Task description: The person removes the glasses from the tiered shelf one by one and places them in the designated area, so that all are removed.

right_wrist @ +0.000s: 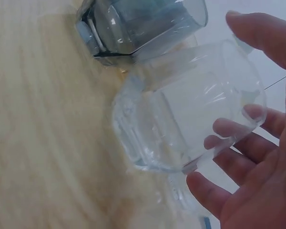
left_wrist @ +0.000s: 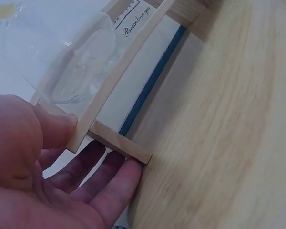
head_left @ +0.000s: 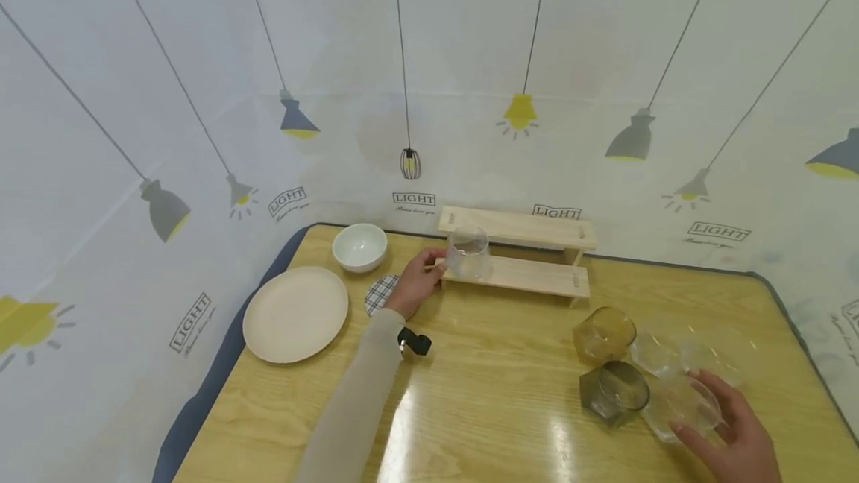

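Note:
My left hand [head_left: 417, 285] holds the left end of a two-tier wooden rack [head_left: 517, 276]. In the left wrist view, the thumb [left_wrist: 57, 126] lies at the shelf's end and the fingers bend against the leg below. A clear glass [head_left: 468, 253] stands on the lower step, close to that thumb. At the lower right, my right hand [head_left: 734, 423] is spread around another clear glass [right_wrist: 190, 109] on the table. Its fingers lie along one side of this glass, while the thumb [right_wrist: 262, 36] stands apart from the rim. A grey faceted glass [head_left: 614, 393] is right beside it.
An amber glass [head_left: 604, 335] and more clear glasses [head_left: 656, 352] cluster behind the grey one. Toward the left are a beige plate [head_left: 295, 315], a white bowl [head_left: 360, 248] and a checked round coaster [head_left: 381, 294]. A printed cloth wall [head_left: 470, 133] encloses the table's back.

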Action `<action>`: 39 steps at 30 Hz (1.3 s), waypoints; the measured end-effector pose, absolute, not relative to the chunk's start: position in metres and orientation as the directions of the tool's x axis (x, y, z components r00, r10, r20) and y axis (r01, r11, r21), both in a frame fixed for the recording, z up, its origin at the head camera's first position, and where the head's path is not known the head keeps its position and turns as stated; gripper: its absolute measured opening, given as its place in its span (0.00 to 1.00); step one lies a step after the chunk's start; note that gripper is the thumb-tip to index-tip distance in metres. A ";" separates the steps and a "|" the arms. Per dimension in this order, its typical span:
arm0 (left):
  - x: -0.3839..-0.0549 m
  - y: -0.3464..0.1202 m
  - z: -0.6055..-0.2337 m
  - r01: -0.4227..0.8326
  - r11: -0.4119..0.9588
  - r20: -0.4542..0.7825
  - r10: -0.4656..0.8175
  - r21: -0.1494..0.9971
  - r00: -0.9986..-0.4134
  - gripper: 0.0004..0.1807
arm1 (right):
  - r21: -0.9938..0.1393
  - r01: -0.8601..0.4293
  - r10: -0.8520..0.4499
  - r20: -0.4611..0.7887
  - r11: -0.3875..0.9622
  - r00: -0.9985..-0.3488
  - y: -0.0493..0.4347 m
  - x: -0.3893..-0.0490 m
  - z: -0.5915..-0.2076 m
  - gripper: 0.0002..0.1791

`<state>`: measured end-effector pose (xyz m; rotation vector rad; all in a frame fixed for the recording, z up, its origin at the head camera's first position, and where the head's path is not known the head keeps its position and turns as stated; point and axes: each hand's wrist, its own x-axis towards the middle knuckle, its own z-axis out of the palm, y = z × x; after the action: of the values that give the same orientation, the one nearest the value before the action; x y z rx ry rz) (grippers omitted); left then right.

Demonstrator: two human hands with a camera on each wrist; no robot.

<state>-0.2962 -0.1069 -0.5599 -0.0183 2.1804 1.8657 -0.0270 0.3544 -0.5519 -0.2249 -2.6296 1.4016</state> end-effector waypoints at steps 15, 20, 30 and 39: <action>-0.295 -0.105 -0.554 -0.210 0.184 -0.242 0.172 0.960 -0.955 0.24 | -0.785 -0.193 0.157 0.345 0.588 -0.925 0.347 -0.055 -0.513 0.41; -0.294 -0.109 -0.557 -0.211 0.160 -0.236 0.160 0.964 -0.958 0.24 | -0.781 -0.209 0.136 0.350 0.588 -0.927 0.331 -0.073 -0.492 0.37; -0.296 -0.111 -0.562 -0.202 0.119 -0.221 0.172 0.972 -0.960 0.21 | -0.759 -0.321 0.055 0.423 0.566 -0.904 0.295 -0.116 -0.476 0.33; -0.297 -0.111 -0.563 -0.220 0.122 -0.238 0.165 0.968 -0.957 0.21 | -0.788 -0.267 0.031 0.341 0.555 -0.940 0.245 -0.143 -0.466 0.29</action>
<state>-0.2971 -0.1111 -0.5633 -0.0534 2.1164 1.9083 -0.1432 0.2450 -0.4657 0.1947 -2.4777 1.3344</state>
